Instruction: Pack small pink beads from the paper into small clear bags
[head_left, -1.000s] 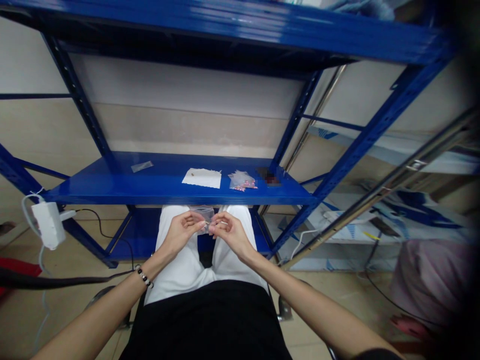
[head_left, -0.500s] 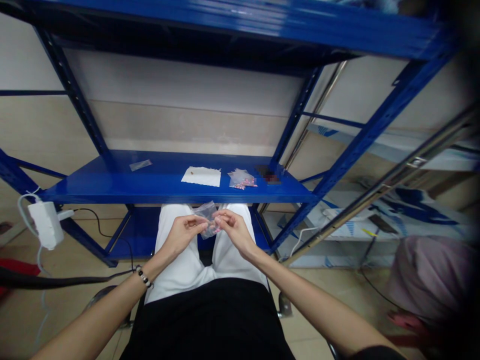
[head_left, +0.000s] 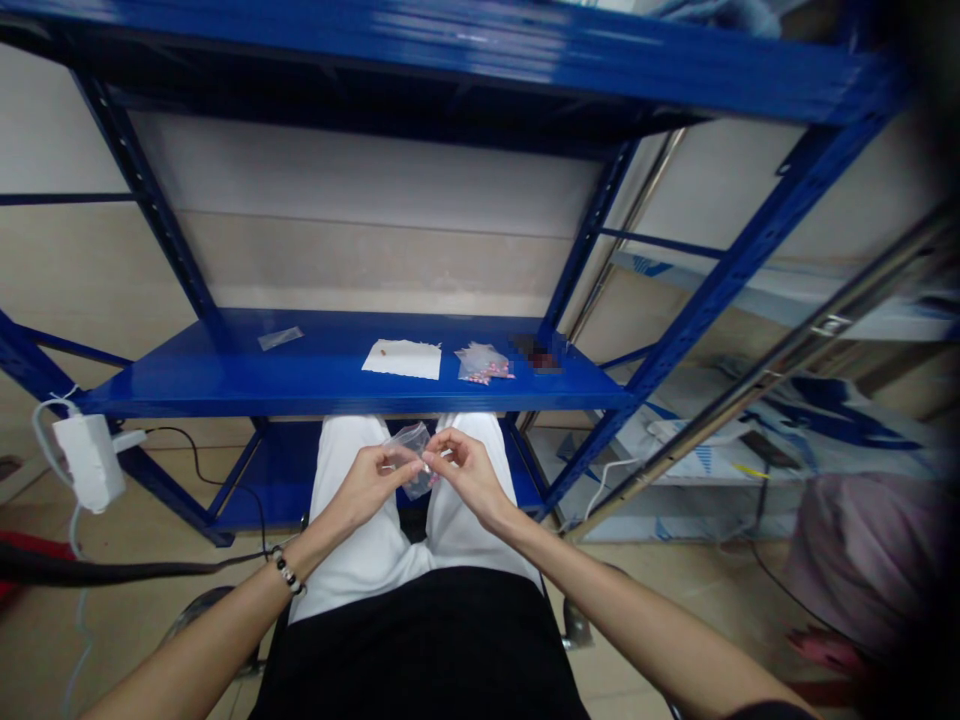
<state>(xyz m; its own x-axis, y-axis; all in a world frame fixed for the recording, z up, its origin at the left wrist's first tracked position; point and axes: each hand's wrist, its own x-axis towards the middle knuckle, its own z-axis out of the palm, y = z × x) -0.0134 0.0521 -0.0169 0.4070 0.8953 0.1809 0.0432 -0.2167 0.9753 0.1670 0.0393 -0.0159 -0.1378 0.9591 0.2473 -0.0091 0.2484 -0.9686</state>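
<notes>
Over my lap, both hands pinch a small clear plastic bag (head_left: 414, 446) with something pinkish at its bottom. My left hand (head_left: 369, 482) grips the bag's left edge between thumb and fingers. My right hand (head_left: 463, 470) pinches its right edge, fingertips touching the left hand's. The bag hangs just below the front edge of the blue shelf (head_left: 225, 385). On that shelf lie a white paper sheet (head_left: 403, 359), a pile of small clear bags with pink pieces (head_left: 484, 363) and a single clear bag (head_left: 280, 338).
A blue metal rack surrounds me, with an upper shelf (head_left: 480, 45) overhead and slanted uprights (head_left: 739, 270) to the right. A dark object (head_left: 534, 353) lies at the shelf's right end. A white power adapter (head_left: 88, 460) with cables hangs at the left. A pink bundle (head_left: 855, 550) lies on the floor at right.
The bag was turned and lifted slightly between my fingers. Both hands stayed together over my lap; the view shifted a little.
</notes>
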